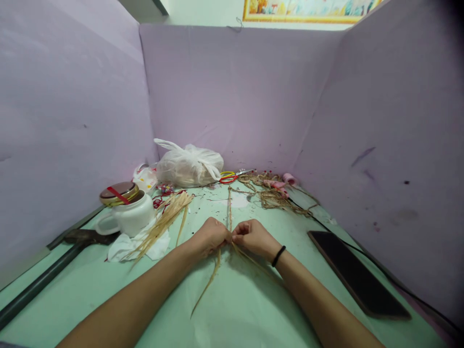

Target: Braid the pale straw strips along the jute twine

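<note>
In the middle of the table, my left hand (216, 235) and my right hand (253, 237) meet at the near end of a thin twisted cord (229, 208). Both are closed in a pinch on its straw-coloured fibre strands. The cord runs straight away from my fingers to a spot farther back on the table. One loose fibre strand (208, 285) hangs toward me below my left hand; another (252, 258) trails under my right wrist, which wears a black band. My fingertips hide the exact point where the strands join.
Left are a bundle of dry fibres (166, 217), a white mug (134, 217) with a lid, and a hammer (54, 275). Behind lie a tied plastic bag (192, 166), scissors (232, 178) and tangled rope (271, 197). A dark phone (357, 273) and a cable (377, 268) lie right.
</note>
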The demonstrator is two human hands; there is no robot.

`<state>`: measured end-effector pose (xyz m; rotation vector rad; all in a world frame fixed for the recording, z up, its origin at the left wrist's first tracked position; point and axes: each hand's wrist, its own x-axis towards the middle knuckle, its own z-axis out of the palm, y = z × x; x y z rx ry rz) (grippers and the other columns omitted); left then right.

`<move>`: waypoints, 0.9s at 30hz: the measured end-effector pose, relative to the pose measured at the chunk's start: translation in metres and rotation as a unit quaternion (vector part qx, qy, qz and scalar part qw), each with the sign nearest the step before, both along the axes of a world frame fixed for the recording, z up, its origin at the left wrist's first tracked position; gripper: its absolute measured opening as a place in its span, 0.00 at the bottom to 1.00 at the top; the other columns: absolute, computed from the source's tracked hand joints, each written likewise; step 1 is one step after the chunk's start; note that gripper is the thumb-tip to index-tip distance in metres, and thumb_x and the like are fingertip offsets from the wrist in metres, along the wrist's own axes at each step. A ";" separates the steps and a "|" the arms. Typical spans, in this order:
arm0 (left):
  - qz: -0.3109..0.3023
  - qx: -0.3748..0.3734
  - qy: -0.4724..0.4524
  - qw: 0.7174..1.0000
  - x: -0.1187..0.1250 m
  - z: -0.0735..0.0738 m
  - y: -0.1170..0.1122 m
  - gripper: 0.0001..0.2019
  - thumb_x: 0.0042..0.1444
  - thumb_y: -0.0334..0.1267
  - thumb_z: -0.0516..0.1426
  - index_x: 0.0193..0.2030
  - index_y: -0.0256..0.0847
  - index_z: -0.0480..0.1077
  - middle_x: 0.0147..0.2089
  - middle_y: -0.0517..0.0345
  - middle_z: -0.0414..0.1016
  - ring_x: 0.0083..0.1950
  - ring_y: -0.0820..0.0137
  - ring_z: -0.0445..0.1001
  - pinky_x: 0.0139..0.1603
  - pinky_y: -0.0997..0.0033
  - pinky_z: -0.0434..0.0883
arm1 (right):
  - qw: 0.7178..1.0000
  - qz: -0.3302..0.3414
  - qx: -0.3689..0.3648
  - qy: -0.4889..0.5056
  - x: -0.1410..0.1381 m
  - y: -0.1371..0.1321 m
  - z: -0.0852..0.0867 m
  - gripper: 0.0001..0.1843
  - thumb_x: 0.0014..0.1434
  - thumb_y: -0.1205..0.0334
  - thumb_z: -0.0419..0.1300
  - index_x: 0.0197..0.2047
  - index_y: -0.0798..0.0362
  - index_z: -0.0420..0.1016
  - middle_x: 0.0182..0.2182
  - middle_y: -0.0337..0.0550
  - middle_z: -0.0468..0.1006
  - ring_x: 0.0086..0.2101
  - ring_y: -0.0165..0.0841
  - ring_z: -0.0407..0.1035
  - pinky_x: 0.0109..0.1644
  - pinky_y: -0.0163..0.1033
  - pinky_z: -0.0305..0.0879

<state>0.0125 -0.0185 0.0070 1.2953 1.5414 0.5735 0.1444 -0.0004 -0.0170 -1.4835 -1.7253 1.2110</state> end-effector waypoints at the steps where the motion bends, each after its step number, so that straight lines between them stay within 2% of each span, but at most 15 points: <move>1: 0.000 0.000 0.000 1.000 0.001 0.000 -0.001 0.11 0.36 0.27 0.53 0.11 0.38 0.55 0.06 0.68 0.47 0.09 0.82 0.45 0.12 0.77 0.42 | 1.000 -0.005 0.016 -0.024 0.002 0.000 0.001 0.02 0.36 0.71 0.57 0.16 0.57 0.68 0.11 0.33 0.62 0.16 0.22 0.52 0.19 0.30 0.48; 5: 0.001 -0.002 0.001 1.000 0.004 0.001 -0.004 0.10 0.37 0.28 0.53 0.12 0.38 0.55 0.07 0.67 0.48 0.10 0.82 0.46 0.13 0.77 0.43 | 0.998 -0.008 -0.004 -0.056 0.007 -0.004 0.009 0.05 0.37 0.68 0.57 0.14 0.57 0.66 0.10 0.34 0.61 0.15 0.22 0.52 0.18 0.30 0.46; 8: 0.009 -0.017 0.003 1.000 0.004 0.003 -0.005 0.09 0.37 0.28 0.52 0.12 0.37 0.56 0.07 0.66 0.48 0.10 0.81 0.47 0.13 0.77 0.45 | 0.998 0.038 -0.016 -0.052 0.005 -0.013 0.017 0.05 0.36 0.72 0.54 0.14 0.57 0.67 0.10 0.35 0.63 0.14 0.23 0.54 0.18 0.30 0.47; 11: 0.004 -0.015 0.003 1.000 0.001 0.006 -0.005 0.08 0.36 0.28 0.51 0.12 0.37 0.57 0.07 0.65 0.49 0.10 0.80 0.47 0.13 0.77 0.46 | 0.994 0.064 0.023 -0.089 -0.001 -0.021 0.022 0.07 0.36 0.73 0.52 0.14 0.57 0.69 0.09 0.36 0.64 0.14 0.24 0.55 0.18 0.30 0.47; 15: -0.018 0.003 -0.001 1.000 -0.005 0.009 -0.002 0.08 0.37 0.30 0.51 0.12 0.37 0.58 0.07 0.64 0.51 0.09 0.80 0.48 0.12 0.77 0.47 | 0.989 0.044 0.077 -0.117 -0.007 -0.026 0.021 0.06 0.39 0.71 0.53 0.17 0.58 0.71 0.11 0.37 0.66 0.15 0.24 0.56 0.18 0.31 0.46; 20: -0.004 -0.007 -0.035 0.999 -0.005 0.007 -0.001 0.08 0.35 0.29 0.51 0.11 0.38 0.56 0.06 0.66 0.49 0.09 0.81 0.46 0.12 0.77 0.45 | 0.992 0.066 0.080 -0.067 -0.002 -0.030 0.011 0.06 0.42 0.69 0.54 0.20 0.58 0.73 0.14 0.37 0.67 0.17 0.24 0.57 0.20 0.30 0.49; 24: -0.023 -0.011 -0.069 0.997 -0.003 -0.001 0.001 0.07 0.33 0.29 0.51 0.12 0.39 0.55 0.07 0.68 0.48 0.10 0.82 0.44 0.11 0.77 0.42 | 0.990 0.138 0.003 0.012 0.006 -0.028 0.017 0.07 0.44 0.67 0.57 0.17 0.58 0.70 0.14 0.38 0.67 0.17 0.23 0.57 0.20 0.30 0.51; 25: -0.035 -0.006 -0.080 0.996 -0.004 -0.003 0.002 0.07 0.33 0.29 0.51 0.12 0.39 0.55 0.08 0.68 0.48 0.10 0.81 0.45 0.11 0.78 0.42 | 0.992 0.118 -0.011 0.039 0.007 -0.027 0.020 0.08 0.45 0.66 0.58 0.17 0.58 0.70 0.14 0.38 0.67 0.17 0.23 0.57 0.21 0.30 0.53; 27: -0.056 0.009 -0.100 0.993 -0.006 -0.008 0.004 0.05 0.33 0.31 0.52 0.14 0.38 0.57 0.09 0.68 0.51 0.10 0.82 0.45 0.11 0.78 0.42 | 0.995 0.007 -0.022 0.099 0.009 -0.024 0.027 0.08 0.46 0.66 0.58 0.19 0.58 0.69 0.16 0.40 0.69 0.18 0.23 0.59 0.23 0.29 0.56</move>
